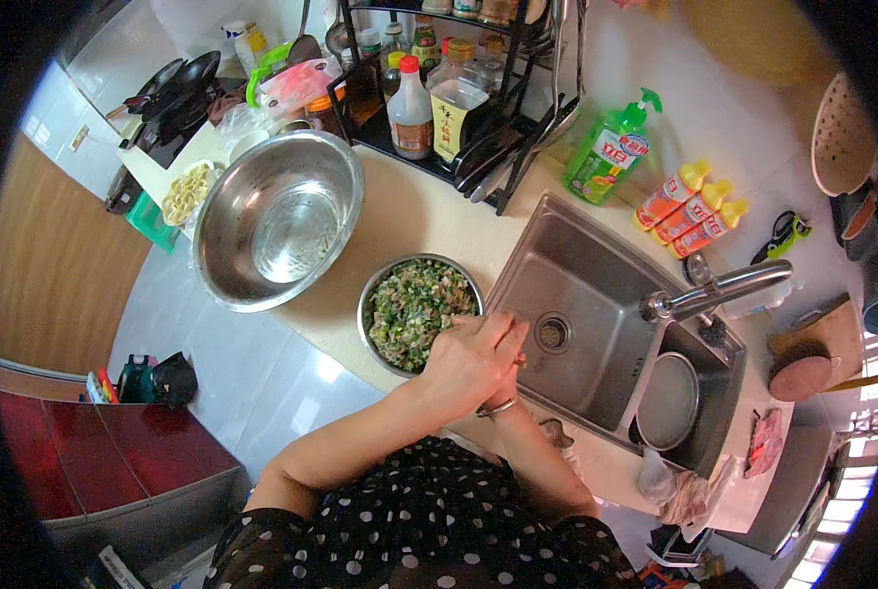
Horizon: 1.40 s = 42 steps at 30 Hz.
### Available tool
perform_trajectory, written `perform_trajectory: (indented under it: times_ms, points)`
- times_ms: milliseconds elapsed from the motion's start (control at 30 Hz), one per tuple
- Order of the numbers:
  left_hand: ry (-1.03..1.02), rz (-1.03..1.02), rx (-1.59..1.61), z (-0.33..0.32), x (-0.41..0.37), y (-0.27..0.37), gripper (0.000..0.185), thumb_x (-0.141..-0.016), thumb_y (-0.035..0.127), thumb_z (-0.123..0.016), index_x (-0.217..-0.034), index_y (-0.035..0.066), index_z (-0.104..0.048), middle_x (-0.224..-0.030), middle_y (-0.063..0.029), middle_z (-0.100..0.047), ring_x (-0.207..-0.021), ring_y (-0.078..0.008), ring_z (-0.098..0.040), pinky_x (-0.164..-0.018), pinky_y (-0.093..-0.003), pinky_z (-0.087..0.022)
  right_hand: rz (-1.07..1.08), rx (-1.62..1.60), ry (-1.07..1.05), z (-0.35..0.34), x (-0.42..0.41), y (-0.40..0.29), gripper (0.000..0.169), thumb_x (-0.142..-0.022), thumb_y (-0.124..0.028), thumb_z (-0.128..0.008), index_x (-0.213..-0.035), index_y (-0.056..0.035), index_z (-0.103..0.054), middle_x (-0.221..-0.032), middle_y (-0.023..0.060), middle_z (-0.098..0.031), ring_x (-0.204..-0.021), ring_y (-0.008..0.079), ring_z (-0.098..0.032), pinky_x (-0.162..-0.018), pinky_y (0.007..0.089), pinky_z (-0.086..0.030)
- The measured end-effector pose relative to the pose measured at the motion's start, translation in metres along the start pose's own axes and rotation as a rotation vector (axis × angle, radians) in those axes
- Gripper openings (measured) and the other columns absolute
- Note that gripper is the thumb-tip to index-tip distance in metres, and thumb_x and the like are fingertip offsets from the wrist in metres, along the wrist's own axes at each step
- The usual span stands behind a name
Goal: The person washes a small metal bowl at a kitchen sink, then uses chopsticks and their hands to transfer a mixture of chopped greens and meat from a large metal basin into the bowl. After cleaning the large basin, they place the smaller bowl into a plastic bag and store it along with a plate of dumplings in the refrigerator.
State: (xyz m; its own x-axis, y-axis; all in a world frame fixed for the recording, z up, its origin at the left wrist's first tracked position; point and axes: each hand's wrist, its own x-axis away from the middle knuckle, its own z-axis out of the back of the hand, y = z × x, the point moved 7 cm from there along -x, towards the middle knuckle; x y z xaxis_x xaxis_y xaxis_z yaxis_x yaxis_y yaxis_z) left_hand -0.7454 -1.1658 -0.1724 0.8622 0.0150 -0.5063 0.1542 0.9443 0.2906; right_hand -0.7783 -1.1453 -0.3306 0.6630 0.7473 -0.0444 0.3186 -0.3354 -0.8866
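My left hand [471,361] reaches over the right rim of a steel bowl of chopped green and pale filling [409,313]. It lies across my right hand [503,386], which is mostly hidden beneath it, with a bracelet at the wrist. Which arm is which is hard to settle where they overlap; the hands touch each other. Whether either holds something cannot be seen. A larger steel basin [225,221], tilted and nearly bare inside, stands at the upper left of the bowl.
Right of the hands lies a steel sink [578,294] with a faucet [733,287] and a round pan [667,401]. Behind stand a rack of sauce bottles [409,110], a green soap pump bottle [604,158] and yellow-capped bottles [685,210]. A plate of pale food [187,193] sits left.
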Motion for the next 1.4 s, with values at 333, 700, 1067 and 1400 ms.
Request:
perform_trajectory:
  times_ms: [333,700,1067,1400]
  points:
    - [-0.148,-0.097,-0.17,-0.013,0.008,0.013,0.016,-0.075,0.02,-0.062,-0.083,0.007,-0.059,-0.077,-0.0048,-0.054,-0.064,-0.0192,-0.058,-0.063,-0.0327,-0.049,0.307,0.935,0.017,-0.007,-0.006,0.001,0.035,-0.082,-0.03,-0.042,-0.101,-0.0039,-0.054,-0.102,0.0044,-0.054,-0.097,0.0195,-0.047,-0.087,0.0291,-0.037]
    - [0.12,0.126,0.353,0.101,-0.014,-0.035,0.01,-0.077,0.006,-0.066,-0.079,0.002,-0.057,-0.077,-0.0122,-0.063,-0.061,-0.02,-0.061,-0.053,-0.0286,-0.047,0.172,0.893,0.259,-0.016,-0.022,-0.026,0.014,-0.07,-0.011,-0.064,-0.081,-0.0045,-0.063,-0.075,0.0117,-0.058,-0.069,0.0266,-0.06,-0.062,0.0326,-0.048]
    - [0.315,0.408,0.809,0.098,-0.01,-0.088,0.01,-0.083,0.0,-0.05,-0.084,-0.002,-0.06,-0.087,-0.011,-0.06,-0.054,-0.0072,-0.048,-0.048,-0.019,-0.037,-0.049,0.213,0.302,0.021,-0.008,-0.047,0.02,-0.079,-0.002,-0.059,-0.099,-0.0009,-0.057,-0.089,0.0061,-0.06,-0.075,0.0151,-0.057,-0.068,0.0251,-0.047]
    - [-0.288,0.027,0.713,-0.059,-0.008,0.012,0.01,-0.079,0.002,-0.058,-0.089,0.002,-0.06,-0.098,-0.013,-0.06,-0.081,-0.0303,-0.062,-0.069,-0.0362,-0.051,-0.081,-0.618,0.865,0.134,0.056,-0.051,0.017,-0.089,-0.014,-0.052,-0.1,-0.0021,-0.057,-0.087,0.006,-0.059,-0.076,0.0164,-0.057,-0.067,0.0269,-0.049]
